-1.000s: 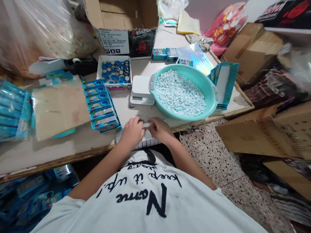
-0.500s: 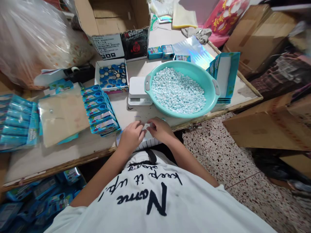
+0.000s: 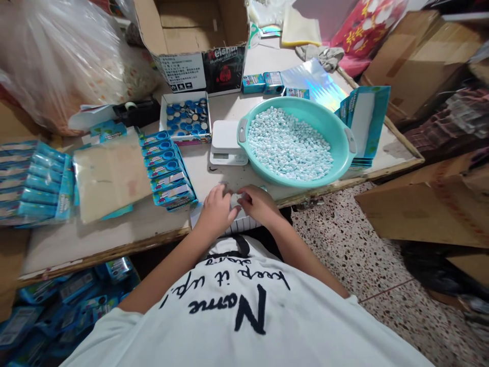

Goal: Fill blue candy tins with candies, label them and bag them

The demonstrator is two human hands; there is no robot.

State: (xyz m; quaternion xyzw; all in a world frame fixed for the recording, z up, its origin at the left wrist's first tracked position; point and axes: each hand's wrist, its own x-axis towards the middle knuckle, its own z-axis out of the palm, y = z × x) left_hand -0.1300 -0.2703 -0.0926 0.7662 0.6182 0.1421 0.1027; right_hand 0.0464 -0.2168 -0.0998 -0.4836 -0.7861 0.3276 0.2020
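Observation:
At the table's front edge, my left hand (image 3: 216, 206) is curled, with its thumb and fingertips at a small whitish piece (image 3: 234, 200) too small to make out. My right hand (image 3: 260, 205) pinches at the other side of that piece. Beneath both hands lies a flat white box with dark stripes (image 3: 244, 224), mostly covered by them. Beyond my right hand stands a turquoise basin (image 3: 346, 171) holding many small pale-blue and white tablets (image 3: 288, 145). A white digital scale (image 3: 228, 136) touches the basin's left side.
Blue packets (image 3: 168, 173) stand in a row left of my hands, beside a plastic-covered tan sheet (image 3: 112, 173). An open tray of blue caps (image 3: 187, 118) sits behind, before a large carton (image 3: 183, 71). Blue card boxes (image 3: 369, 122) stand right of the basin. More blue packets (image 3: 72, 306) lie below the table.
The view has shifted slightly. Both hands stay over the striped box, their fingertips shifting around the small whitish piece, which showed as a longer strip a second ago.

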